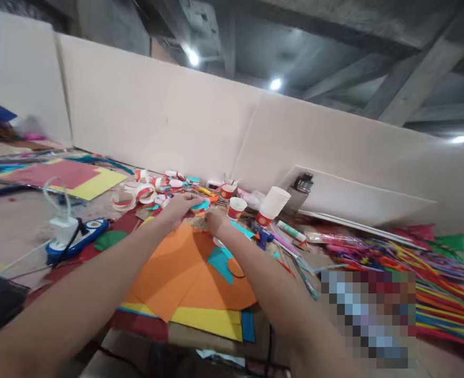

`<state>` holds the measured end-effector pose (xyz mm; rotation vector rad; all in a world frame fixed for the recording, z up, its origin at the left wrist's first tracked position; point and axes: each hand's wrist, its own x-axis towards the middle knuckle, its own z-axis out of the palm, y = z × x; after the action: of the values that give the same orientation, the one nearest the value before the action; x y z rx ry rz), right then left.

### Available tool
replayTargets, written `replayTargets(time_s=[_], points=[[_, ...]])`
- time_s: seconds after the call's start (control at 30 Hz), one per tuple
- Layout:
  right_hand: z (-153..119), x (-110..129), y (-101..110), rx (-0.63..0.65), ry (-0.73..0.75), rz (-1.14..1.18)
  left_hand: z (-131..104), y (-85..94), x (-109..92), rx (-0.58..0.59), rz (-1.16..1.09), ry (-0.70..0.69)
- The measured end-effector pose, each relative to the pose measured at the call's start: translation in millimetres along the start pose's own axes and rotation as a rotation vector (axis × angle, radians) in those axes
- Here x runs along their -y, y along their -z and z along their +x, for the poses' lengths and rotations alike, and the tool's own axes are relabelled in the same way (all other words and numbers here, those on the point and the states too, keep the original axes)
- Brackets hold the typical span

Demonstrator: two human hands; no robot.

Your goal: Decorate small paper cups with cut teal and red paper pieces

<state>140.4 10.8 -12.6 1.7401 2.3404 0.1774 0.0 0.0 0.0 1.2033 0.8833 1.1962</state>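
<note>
Both my arms reach forward over orange paper sheets (172, 268). My left hand (182, 206) is closed at the left edge of a small paper cup piece with blue paper on it (200, 206). Close by on its right is my right hand (216, 220), with its fingers curled; they are blurred, and what they hold, if anything, cannot be made out. Blue paper scraps (220, 262) lie on the orange sheets beneath my right forearm. Just beyond my right hand stands a red and white paper cup (237, 208).
Cut cup pieces (145, 193) cluster at the back left. A cup stack (273, 206) and a blue glue gun (264, 237) are right of my hands. A blue power strip (78, 241) lies left, colourful pipe cleaners (444, 299) right. White panels (156, 115) stand behind.
</note>
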Motion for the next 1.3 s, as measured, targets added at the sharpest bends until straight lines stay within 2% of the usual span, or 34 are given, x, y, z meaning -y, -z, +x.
replayTargets(time_s=[0.13,0.3,0.37,0.43,0.47,0.5,0.57,0.6,0.63,0.67,0.73,0.77,0.8,0.87,0.93,0.97,1.03,1.17,1.3], points=[[-2.2,5.7,0.7,-0.026,-0.001,0.038,1.6,-0.7,0.0,-0.034,-0.027,-0.002],[-6.6,-15.3,14.7,-0.160,-0.027,0.246,5.4,2.9,6.6,-0.135,-0.029,-0.005],[-19.2,-23.9,23.7,-0.244,-0.028,0.349,6.8,5.5,9.4,-0.190,-0.008,-0.020],[-45.6,-24.0,33.6,-0.277,-0.001,0.444,7.2,7.2,10.9,-0.247,0.008,-0.039],[-64.2,-20.0,38.9,-0.277,0.039,0.521,6.7,7.4,11.1,-0.269,0.015,-0.045],[-85.5,-13.7,44.4,-0.273,0.155,0.744,5.9,7.0,11.1,-0.283,0.025,-0.046],[-130.6,2.9,54.9,-0.003,0.469,1.103,3.1,4.4,10.6,-0.268,0.065,-0.031],[-151.0,10.9,59.3,0.179,0.590,1.169,1.3,2.2,10.3,-0.236,0.091,-0.020],[-167.9,17.1,62.6,0.311,0.644,1.180,-0.8,-0.3,10.0,-0.190,0.116,-0.010],[-180.2,20.7,64.3,0.378,0.646,1.179,-2.9,-3.2,10.0,-0.132,0.136,-0.002],[-190.1,18.0,62.3,0.355,0.551,1.237,-7.6,-9.0,10.3,-0.005,0.173,-0.001],[-188.8,12.0,58.6,0.305,0.480,1.265,-10.0,-11.7,10.7,0.054,0.191,-0.005],[-184.7,3.5,53.4,0.212,0.402,1.258,-12.4,-14.1,11.1,0.110,0.214,-0.006],[-173.6,-17.1,40.8,-0.102,0.225,1.126,-17.0,-17.8,12.4,0.214,0.274,0.003],[-165.3,-37.0,27.6,-0.287,0.091,0.906,-20.8,-20.0,13.7,0.315,0.336,0.016],[-163.4,-45.0,21.4,-0.306,0.027,0.814,-22.3,-20.6,14.4,0.362,0.362,0.019],[-164.0,-55.6,10.2,-0.232,-0.044,0.690,-24.2,-21.0,15.6,0.442,0.398,0.012],[-170.2,-59.9,-6.9,-0.067,0.062,0.490,-24.9,-19.7,16.0,0.556,0.408,0.045],[-170.4,-57.1,-12.8,-0.002,0.123,0.440,-26.3,-18.7,13.5,0.677,0.448,0.132]])
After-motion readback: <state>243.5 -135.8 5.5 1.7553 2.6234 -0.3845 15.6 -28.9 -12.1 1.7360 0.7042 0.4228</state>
